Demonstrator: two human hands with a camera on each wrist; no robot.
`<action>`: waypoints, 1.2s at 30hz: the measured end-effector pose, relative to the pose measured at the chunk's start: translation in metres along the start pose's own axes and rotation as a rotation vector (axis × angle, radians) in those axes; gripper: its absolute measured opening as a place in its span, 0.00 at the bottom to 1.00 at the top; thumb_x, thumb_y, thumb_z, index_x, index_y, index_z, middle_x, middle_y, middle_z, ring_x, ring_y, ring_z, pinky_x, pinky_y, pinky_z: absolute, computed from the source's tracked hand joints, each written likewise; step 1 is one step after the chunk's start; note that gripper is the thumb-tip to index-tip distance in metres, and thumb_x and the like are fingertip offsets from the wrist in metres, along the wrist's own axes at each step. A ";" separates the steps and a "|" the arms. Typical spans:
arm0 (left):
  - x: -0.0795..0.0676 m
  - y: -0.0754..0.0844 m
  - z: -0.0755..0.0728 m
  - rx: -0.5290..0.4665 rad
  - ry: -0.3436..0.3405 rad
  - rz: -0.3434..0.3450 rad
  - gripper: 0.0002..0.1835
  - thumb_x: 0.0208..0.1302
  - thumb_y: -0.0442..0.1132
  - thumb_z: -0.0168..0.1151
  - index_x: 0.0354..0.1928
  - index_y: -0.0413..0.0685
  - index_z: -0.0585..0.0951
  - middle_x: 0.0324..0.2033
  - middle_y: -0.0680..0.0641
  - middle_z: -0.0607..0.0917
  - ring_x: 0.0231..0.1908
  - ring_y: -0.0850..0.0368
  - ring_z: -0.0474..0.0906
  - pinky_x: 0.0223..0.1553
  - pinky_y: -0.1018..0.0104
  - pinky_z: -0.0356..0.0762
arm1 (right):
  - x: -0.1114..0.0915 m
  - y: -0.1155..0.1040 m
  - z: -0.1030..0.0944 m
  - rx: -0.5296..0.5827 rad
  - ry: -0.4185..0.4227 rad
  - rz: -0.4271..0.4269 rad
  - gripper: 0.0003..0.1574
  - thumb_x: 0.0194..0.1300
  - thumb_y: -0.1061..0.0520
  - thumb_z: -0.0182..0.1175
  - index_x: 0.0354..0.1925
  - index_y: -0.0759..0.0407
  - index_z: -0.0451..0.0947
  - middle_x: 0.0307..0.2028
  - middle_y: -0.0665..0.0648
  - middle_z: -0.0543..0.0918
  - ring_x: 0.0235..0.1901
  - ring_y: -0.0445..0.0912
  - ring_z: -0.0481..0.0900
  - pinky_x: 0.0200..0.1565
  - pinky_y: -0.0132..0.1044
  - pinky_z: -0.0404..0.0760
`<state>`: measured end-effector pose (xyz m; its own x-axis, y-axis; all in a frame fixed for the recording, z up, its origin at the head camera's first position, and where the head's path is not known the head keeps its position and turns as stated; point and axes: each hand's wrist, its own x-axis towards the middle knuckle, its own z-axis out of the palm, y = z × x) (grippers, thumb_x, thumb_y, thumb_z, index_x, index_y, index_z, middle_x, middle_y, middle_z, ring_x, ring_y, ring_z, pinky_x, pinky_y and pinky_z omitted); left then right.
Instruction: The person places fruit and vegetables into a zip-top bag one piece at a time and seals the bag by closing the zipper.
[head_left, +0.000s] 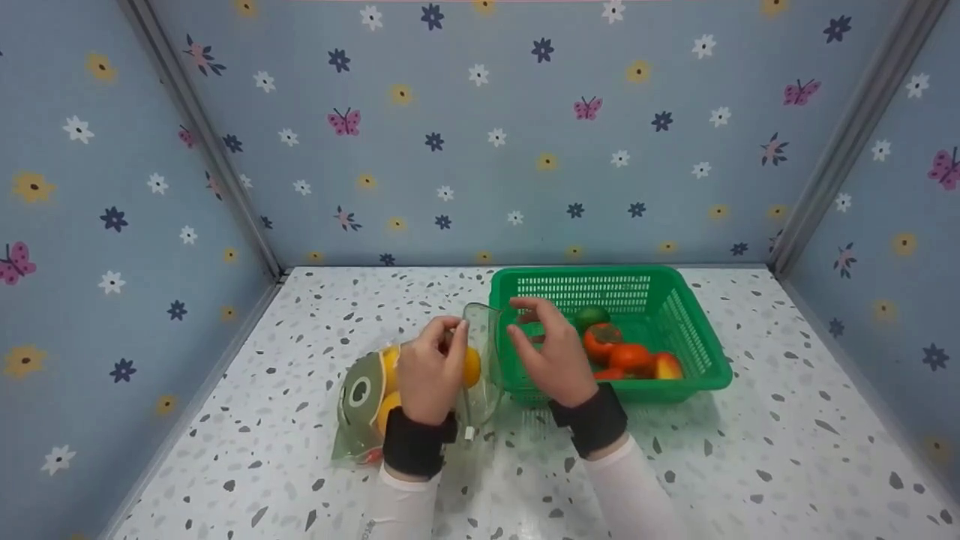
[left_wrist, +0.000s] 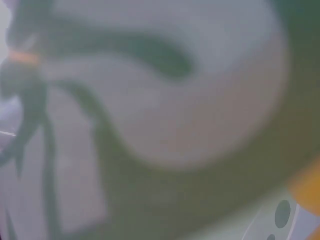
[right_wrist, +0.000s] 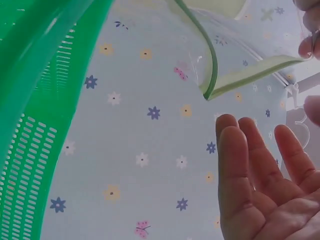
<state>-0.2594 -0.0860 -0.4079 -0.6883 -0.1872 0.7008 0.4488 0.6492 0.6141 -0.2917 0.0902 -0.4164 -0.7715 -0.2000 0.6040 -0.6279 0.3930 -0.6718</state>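
Note:
My left hand (head_left: 431, 367) pinches the top edge of a see-through green zip bag (head_left: 358, 420) printed with a cartoon eye. Several yellow-orange fruits (head_left: 472, 367) show through the bag. In the right wrist view the green-edged mouth (right_wrist: 214, 65) gapes, with left fingertips (right_wrist: 310, 20) at its far end. My right hand (head_left: 559, 356) has its fingers spread, between the bag mouth and the green basket (head_left: 705, 337); it holds nothing. In the left wrist view the blurred print (left_wrist: 165, 195) of the bag fills most of the picture.
Inside the basket lie a dark green fruit (head_left: 592, 316), several orange-red persimmons (head_left: 631, 360) and a red-yellow fruit (head_left: 667, 367). Speckled white tabletop (head_left: 810, 465) surrounds bag and basket. Flower-patterned panels (head_left: 480, 150) close off the back and both sides.

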 end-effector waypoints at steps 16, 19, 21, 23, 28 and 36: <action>0.000 0.000 0.000 -0.011 -0.036 -0.036 0.08 0.72 0.37 0.64 0.38 0.39 0.85 0.17 0.47 0.77 0.18 0.61 0.64 0.22 0.72 0.63 | 0.046 0.045 -0.051 -0.200 -0.054 0.131 0.25 0.75 0.57 0.61 0.66 0.62 0.71 0.61 0.67 0.75 0.55 0.59 0.76 0.52 0.53 0.78; 0.000 0.000 0.000 -0.013 -0.032 -0.025 0.07 0.72 0.37 0.64 0.38 0.39 0.85 0.17 0.48 0.76 0.18 0.64 0.63 0.22 0.73 0.62 | 0.054 0.061 -0.061 -0.278 -0.138 0.211 0.26 0.76 0.55 0.60 0.67 0.62 0.71 0.64 0.69 0.72 0.61 0.63 0.73 0.61 0.58 0.75; 0.000 0.000 0.000 -0.011 -0.027 -0.019 0.07 0.72 0.37 0.64 0.38 0.40 0.85 0.16 0.48 0.75 0.18 0.65 0.62 0.22 0.73 0.61 | 0.056 0.073 -0.068 -0.339 -0.211 0.271 0.27 0.76 0.53 0.60 0.67 0.61 0.70 0.66 0.69 0.70 0.66 0.64 0.70 0.64 0.60 0.73; 0.000 0.000 0.000 -0.007 -0.024 -0.018 0.07 0.72 0.37 0.64 0.38 0.39 0.85 0.16 0.48 0.75 0.18 0.65 0.62 0.22 0.74 0.60 | 0.057 0.085 -0.072 -0.405 -0.283 0.321 0.28 0.76 0.50 0.60 0.67 0.60 0.70 0.67 0.70 0.70 0.68 0.66 0.68 0.66 0.61 0.72; 0.001 0.000 0.000 -0.004 -0.028 -0.026 0.07 0.71 0.37 0.64 0.38 0.39 0.86 0.17 0.48 0.76 0.18 0.63 0.64 0.22 0.74 0.62 | 0.056 0.112 -0.078 -0.546 -0.438 0.383 0.32 0.73 0.46 0.63 0.66 0.62 0.71 0.63 0.71 0.73 0.63 0.67 0.72 0.61 0.61 0.76; 0.000 0.002 0.001 -0.015 -0.046 -0.041 0.07 0.71 0.37 0.64 0.38 0.39 0.85 0.17 0.47 0.76 0.18 0.61 0.65 0.22 0.72 0.63 | 0.047 0.134 -0.081 -0.634 -0.714 0.455 0.30 0.65 0.48 0.69 0.58 0.63 0.76 0.47 0.64 0.85 0.44 0.57 0.82 0.48 0.52 0.82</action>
<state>-0.2589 -0.0844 -0.4073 -0.7316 -0.1787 0.6579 0.4281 0.6307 0.6473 -0.4038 0.2064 -0.4432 -0.9315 -0.3167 -0.1791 -0.2548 0.9191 -0.3005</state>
